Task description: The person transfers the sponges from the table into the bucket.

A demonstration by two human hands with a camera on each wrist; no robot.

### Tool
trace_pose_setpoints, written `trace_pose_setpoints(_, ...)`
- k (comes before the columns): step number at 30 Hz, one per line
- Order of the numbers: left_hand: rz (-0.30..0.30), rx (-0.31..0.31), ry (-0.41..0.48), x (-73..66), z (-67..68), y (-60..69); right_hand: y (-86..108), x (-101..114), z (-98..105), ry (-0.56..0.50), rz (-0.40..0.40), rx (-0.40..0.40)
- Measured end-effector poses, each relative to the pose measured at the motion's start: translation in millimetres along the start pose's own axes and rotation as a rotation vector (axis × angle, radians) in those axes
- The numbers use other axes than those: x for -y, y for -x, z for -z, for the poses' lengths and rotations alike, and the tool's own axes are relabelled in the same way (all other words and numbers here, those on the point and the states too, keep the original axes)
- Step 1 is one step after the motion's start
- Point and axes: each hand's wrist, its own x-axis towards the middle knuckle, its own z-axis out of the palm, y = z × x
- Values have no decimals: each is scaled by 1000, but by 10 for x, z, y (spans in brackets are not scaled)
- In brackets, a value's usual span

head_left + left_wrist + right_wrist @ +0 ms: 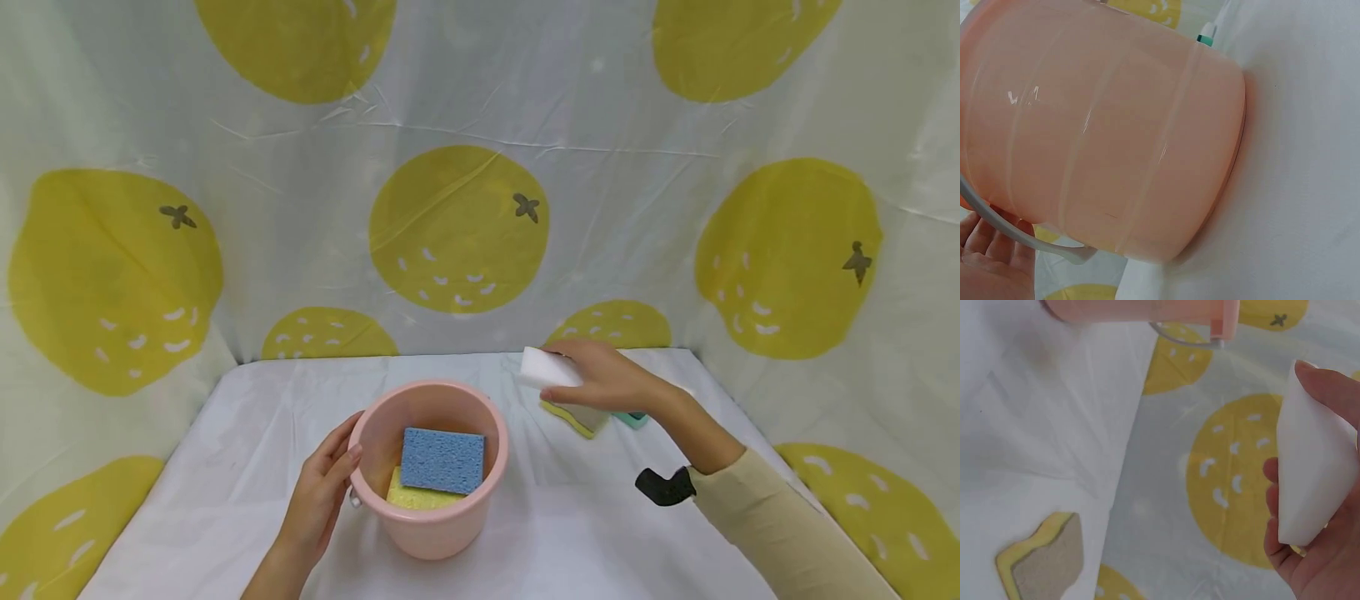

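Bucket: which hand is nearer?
Left. The left hand touches the bucket at its left rim; the right hand is clear of it, off to its right, holding a white block.

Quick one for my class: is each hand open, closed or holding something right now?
Left hand: holding the pink bucket at its rim.
Right hand: gripping the white block, outside the bucket.

Soft light, dimmer wrist views, glints on the bucket point(1104, 137)
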Motion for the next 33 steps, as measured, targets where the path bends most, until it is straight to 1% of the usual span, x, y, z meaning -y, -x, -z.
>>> trace_pose_setpoints(4,-3,2,10,0,-18,-5,-75,154,10,17,52,35)
trace_pose_setpoints(10,20,-11,6,-11,-45,-16,-202,378,-8,32,104,109)
trace_pose_setpoints(13,23,-21,2,-20,-39,-17,-282,484,-53,36,132,142)
trace_pose_setpoints(18,19,-16,-1,-23,-28,-21,-401,645,-150,25,189,179)
trace_pose_setpoints(22,25,-25,-1,-32,-14,-6,-506,782,-239,20,224,211)
trace_pose_setpoints(29,38,-27,-12,-45,-19,4,-642,911,-388,27,301,232)
trace_pose_setpoints(33,26,-24,-6,-28,-20,-3,-693,957,-457,42,331,258)
